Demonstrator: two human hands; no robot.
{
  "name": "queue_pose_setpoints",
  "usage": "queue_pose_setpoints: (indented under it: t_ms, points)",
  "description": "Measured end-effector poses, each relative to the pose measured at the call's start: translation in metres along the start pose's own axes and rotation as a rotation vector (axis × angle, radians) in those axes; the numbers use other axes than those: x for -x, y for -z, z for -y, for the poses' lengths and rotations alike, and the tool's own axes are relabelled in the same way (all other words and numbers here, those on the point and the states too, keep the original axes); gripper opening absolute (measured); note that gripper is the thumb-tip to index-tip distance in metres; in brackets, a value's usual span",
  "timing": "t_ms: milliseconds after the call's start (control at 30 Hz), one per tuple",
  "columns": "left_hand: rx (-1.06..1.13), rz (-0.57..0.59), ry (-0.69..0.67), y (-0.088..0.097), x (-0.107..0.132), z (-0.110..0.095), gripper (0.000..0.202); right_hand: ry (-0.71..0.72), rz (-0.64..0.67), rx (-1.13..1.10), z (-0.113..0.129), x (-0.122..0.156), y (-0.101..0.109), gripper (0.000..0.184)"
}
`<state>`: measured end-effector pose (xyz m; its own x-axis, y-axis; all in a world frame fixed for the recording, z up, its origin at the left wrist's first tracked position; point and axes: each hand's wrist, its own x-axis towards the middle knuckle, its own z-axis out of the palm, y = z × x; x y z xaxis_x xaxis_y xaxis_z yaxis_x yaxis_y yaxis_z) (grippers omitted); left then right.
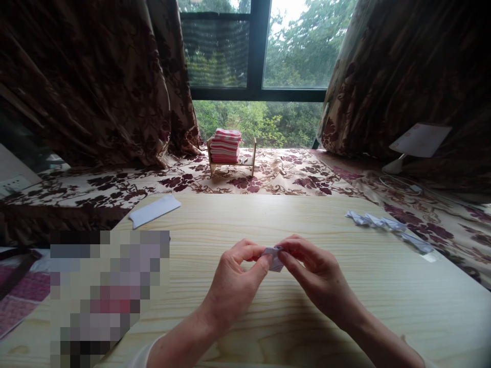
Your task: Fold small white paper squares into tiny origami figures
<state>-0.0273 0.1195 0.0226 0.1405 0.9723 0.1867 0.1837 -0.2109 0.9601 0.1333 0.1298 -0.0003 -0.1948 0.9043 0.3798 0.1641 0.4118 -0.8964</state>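
Both of my hands meet over the middle of a pale wooden table (268,220). Between them is a small folded piece of white paper (274,258). My left hand (236,283) pinches its left side with thumb and fingers closed. My right hand (314,273) pinches its right side, fingers curled over the top. Most of the paper is hidden by my fingertips.
A row of small folded paper pieces (387,227) lies at the table's right edge. A white paper slip (154,210) lies at the far left. Beyond the table, a small wooden rack with striped cloths (227,148) stands on a floral-covered ledge under the window. A blurred patch covers the near left.
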Motion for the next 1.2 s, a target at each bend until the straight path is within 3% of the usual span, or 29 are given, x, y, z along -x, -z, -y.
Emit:
queue_pose_setpoints:
  t_ms: [167, 267, 400, 467, 600, 733, 1200]
  points:
    - [0.198, 0.016, 0.18, 0.0, -0.001, -0.0004, 0.02, -0.039, -0.123, 0.029, -0.0005, -0.0004, 0.0023, 0.017]
    - [0.285, 0.027, 0.244, -0.0004, -0.0009, -0.0005, 0.019, -0.026, -0.077, 0.108, 0.0009, -0.0007, 0.0028, 0.006]
    - [0.346, 0.031, 0.287, -0.0012, -0.0006, -0.0011, 0.019, 0.01, -0.105, 0.116, 0.0019, -0.0003, 0.0002, 0.014]
    - [0.372, 0.038, 0.293, -0.0014, -0.0004, -0.0018, 0.019, 0.021, -0.12, 0.125, 0.0021, 0.0, -0.0008, 0.016]
    - [0.373, 0.059, 0.281, -0.0015, -0.0003, -0.0035, 0.019, 0.066, -0.052, 0.179, 0.0043, -0.0003, -0.0009, 0.001]
    - [0.331, 0.068, 0.265, -0.0016, -0.0013, -0.003, 0.02, 0.124, -0.056, 0.217, 0.006, -0.0009, -0.001, 0.003]
    - [0.292, 0.087, 0.277, -0.0005, -0.0001, -0.0011, 0.022, 0.443, -0.015, 0.477, 0.002, 0.0021, 0.0015, 0.028]
